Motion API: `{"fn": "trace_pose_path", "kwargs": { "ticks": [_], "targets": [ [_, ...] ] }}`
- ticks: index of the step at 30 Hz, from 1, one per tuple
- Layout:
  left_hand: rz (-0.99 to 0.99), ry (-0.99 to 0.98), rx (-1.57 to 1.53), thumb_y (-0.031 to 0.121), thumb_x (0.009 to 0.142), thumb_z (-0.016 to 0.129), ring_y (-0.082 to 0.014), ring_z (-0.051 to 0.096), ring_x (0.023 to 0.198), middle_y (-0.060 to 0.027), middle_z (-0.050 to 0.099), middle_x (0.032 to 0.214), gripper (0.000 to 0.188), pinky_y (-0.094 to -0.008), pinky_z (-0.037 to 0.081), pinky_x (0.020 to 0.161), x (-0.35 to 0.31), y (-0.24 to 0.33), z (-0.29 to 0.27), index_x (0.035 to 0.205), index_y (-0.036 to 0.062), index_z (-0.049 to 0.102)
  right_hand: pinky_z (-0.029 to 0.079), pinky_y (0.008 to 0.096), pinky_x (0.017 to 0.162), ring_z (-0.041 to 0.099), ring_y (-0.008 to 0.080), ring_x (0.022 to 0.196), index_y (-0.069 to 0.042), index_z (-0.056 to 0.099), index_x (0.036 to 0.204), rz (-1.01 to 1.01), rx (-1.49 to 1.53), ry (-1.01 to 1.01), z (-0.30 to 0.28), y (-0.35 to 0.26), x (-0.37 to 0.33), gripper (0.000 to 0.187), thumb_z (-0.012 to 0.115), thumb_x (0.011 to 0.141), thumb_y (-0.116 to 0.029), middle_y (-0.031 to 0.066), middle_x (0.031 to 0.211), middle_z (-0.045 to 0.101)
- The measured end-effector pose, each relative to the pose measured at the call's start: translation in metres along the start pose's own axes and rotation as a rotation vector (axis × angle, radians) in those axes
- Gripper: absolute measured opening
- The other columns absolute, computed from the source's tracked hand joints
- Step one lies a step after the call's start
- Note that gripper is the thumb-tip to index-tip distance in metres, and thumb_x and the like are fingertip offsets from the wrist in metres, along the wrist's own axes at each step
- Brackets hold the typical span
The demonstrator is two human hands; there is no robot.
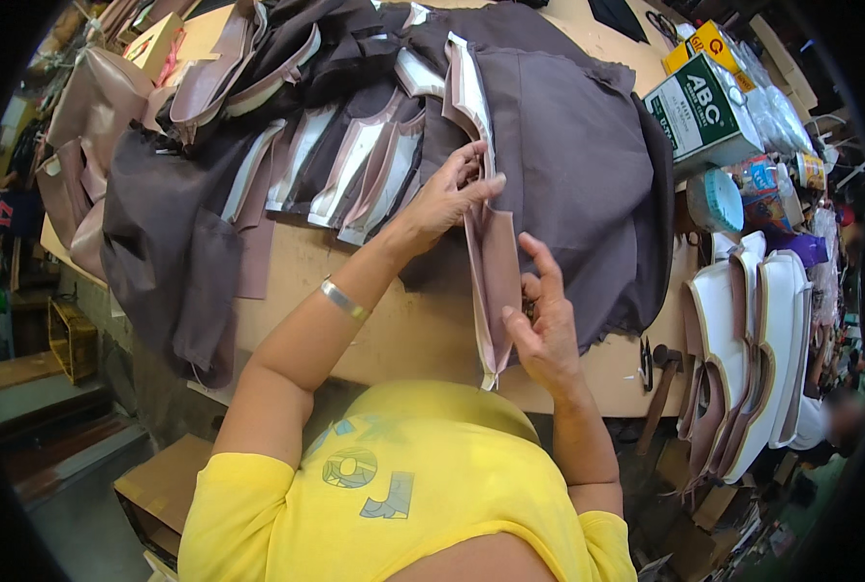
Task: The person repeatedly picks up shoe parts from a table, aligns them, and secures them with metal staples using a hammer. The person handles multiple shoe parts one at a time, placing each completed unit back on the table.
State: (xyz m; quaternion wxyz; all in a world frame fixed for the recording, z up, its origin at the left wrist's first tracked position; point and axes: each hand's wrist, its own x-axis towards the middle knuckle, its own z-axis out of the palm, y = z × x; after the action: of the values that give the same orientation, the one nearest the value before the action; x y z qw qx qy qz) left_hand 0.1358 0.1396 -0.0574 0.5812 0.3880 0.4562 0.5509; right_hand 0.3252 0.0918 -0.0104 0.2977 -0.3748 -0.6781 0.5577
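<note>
A long pinkish-brown leather-like piece with a white-lined edge [496, 262] lies lengthwise in front of me, its near end by the table's front edge. My left hand [444, 194] grips it around the middle, thumb on one side and fingers curled over its edge. Beside the near half is my right hand [549, 325], index finger raised and thumb apart from it. The thumb tip comes close to the piece's right edge; whether it touches I cannot tell. Dark brown fabric [578, 184] spreads beneath and behind the piece.
Similar white-lined pieces [355, 175] lie in a row at left. More hang in a stack [743, 359] off the right side. A hammer [661, 393] and small black snips [646, 364] rest at the table's right front. A green-and-white can [704, 112] and a blue-lidded jar [716, 201] stand farther back.
</note>
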Motion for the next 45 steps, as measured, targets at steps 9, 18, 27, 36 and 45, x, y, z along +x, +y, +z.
{"fn": "trace_pose_path", "kwargs": {
  "ticks": [9, 18, 27, 36, 45],
  "targets": [
    [0.187, -0.121, 0.286, 0.006, 0.074, 0.068, -0.0157, 0.04, 0.109, -0.0087, 0.043, 0.116, 0.061, -0.0266, 0.037, 0.091, -0.027, -0.018, 0.045, 0.125, 0.0039, 0.034, 0.046, 0.026, 0.067, 0.058, 0.0187, 0.078, -0.007, 0.032, 0.13, 0.06, -0.206, 0.197, -0.015, 0.033, 0.008, 0.064, 0.054, 0.071, 0.005, 0.0078, 0.082, 0.058],
    [0.223, 0.019, 0.789, -0.007, 0.067, 0.051, -0.0184, 0.044, 0.112, -0.0092, 0.046, 0.12, 0.055, -0.0259, 0.031, 0.097, -0.036, 0.002, -0.026, 0.121, -0.0005, 0.045, 0.044, 0.0191, 0.07, 0.053, 0.0089, 0.079, -0.006, 0.035, 0.127, 0.022, 0.328, 0.621, -0.09, 0.073, -0.005, 0.061, 0.05, 0.071, 0.011, 0.003, 0.088, 0.052],
    [0.641, -0.069, 1.104, 0.017, 0.072, 0.066, -0.0241, 0.052, 0.101, -0.009, 0.053, 0.113, 0.028, -0.0335, 0.038, 0.091, -0.091, 0.04, 0.041, 0.098, 0.0082, 0.06, 0.046, 0.0225, 0.071, 0.055, 0.0124, 0.078, 0.002, 0.034, 0.125, 0.122, 0.471, 0.432, -0.086, 0.057, -0.003, 0.056, 0.049, 0.072, 0.007, 0.0111, 0.091, 0.057],
    [0.366, -0.388, 0.924, 0.013, 0.065, 0.074, -0.0128, 0.059, 0.067, -0.0014, 0.062, 0.073, 0.024, -0.0249, 0.045, 0.067, -0.107, 0.05, 0.08, 0.083, 0.0061, 0.059, 0.036, 0.0358, 0.09, 0.056, 0.023, 0.093, -0.005, 0.052, 0.112, -0.592, -0.659, 0.422, -0.083, 0.013, 0.003, 0.033, 0.057, 0.08, -0.011, 0.0092, 0.09, 0.059],
    [0.176, -0.398, 0.55, 0.015, 0.078, 0.066, -0.0067, 0.052, 0.066, -0.003, 0.06, 0.072, 0.02, -0.0207, 0.043, 0.062, -0.099, 0.073, 0.087, 0.087, -0.0012, 0.058, 0.043, 0.0234, 0.073, 0.057, 0.0117, 0.075, -0.003, 0.056, 0.105, -0.395, 0.058, -0.174, -0.083, -0.019, -0.021, 0.025, 0.056, 0.08, -0.002, 0.004, 0.084, 0.059]
  ]
}}
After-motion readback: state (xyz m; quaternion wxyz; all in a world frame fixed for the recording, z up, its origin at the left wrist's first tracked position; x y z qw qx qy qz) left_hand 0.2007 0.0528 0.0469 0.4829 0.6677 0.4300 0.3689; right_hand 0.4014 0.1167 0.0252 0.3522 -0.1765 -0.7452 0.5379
